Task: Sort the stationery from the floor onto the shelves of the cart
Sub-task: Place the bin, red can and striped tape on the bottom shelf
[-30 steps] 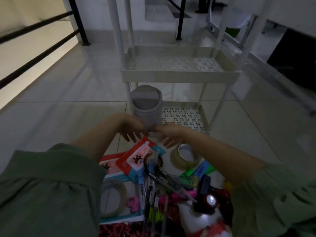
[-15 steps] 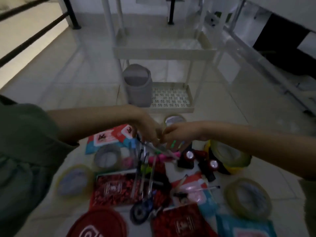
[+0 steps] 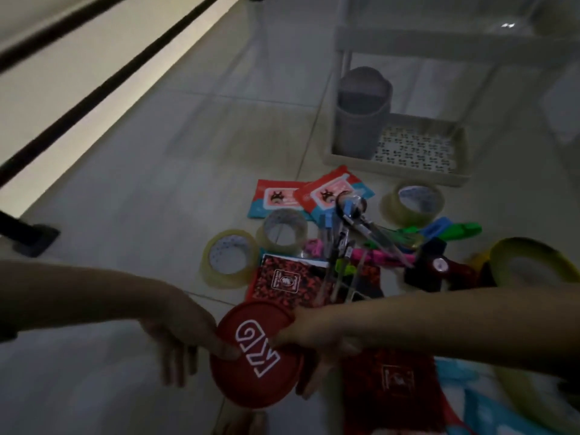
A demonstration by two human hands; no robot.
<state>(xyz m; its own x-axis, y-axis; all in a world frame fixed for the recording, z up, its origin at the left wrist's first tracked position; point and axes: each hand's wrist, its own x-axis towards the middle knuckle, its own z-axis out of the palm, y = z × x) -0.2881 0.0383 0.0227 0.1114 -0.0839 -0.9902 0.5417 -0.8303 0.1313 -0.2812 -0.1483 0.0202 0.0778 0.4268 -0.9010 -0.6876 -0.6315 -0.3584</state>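
Red round lid (image 3: 255,356) with white lettering lay on the floor, gripped at opposite edges by left hand (image 3: 179,337) and right hand (image 3: 309,337), its lower rim blurred, fingertips partly hidden.

We look down on a pale tiled floor (image 3: 150,189) in dim light, grout lines crossing it. Along our upper left runs a dark railing (image 3: 103,86) with a black foot (image 3: 34,238), and a brighter, lit strip of floor (image 3: 78,98) lies beyond it.
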